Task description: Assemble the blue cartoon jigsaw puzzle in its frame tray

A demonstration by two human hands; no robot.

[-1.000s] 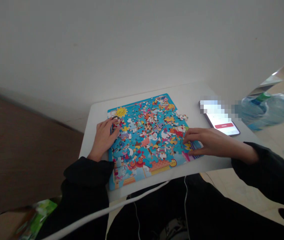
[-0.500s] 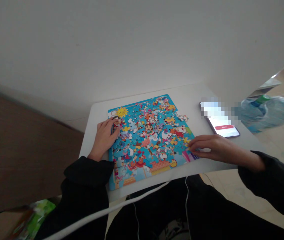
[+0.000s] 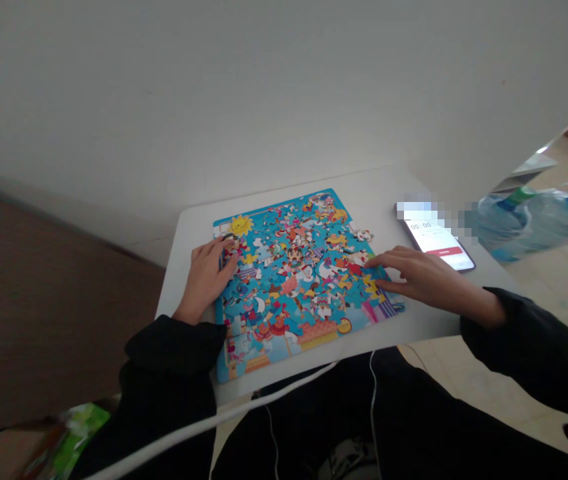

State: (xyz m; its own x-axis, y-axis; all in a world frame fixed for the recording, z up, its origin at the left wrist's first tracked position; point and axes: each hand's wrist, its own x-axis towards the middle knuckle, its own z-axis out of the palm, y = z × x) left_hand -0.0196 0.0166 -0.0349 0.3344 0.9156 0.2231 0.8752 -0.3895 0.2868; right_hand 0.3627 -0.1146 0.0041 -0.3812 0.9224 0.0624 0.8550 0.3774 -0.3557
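A jigsaw puzzle board point(image 3: 220, 371) with a blue border lies on a small white table, covered with many loose or loosely laid colourful pieces. A yellow sun point(image 3: 240, 225) is printed at its upper left. My left hand point(image 3: 206, 273) rests over the board's left edge, fingers lying on the pieces there. At the right edge, my right hand point(image 3: 409, 272) has thumb and fingers apart over the board, near a yellow star-shaped patch and a red patch; I see no piece in it. One white puzzle piece point(image 3: 363, 235) sits just off the board's right side.
On the table point(image 3: 379, 190), right of the board, lies a lit phone point(image 3: 439, 243) showing a timer. Plastic-wrapped bottles point(image 3: 539, 217) stand beyond the table at right. A white cable point(image 3: 224, 420) crosses in front of my lap. A wall backs the table; a brown panel point(image 3: 54, 293) stands left.
My right hand has moved up along the board's right edge, away from the yellow star-shaped patch at the lower right, and its fingers have spread. My left hand stays put.
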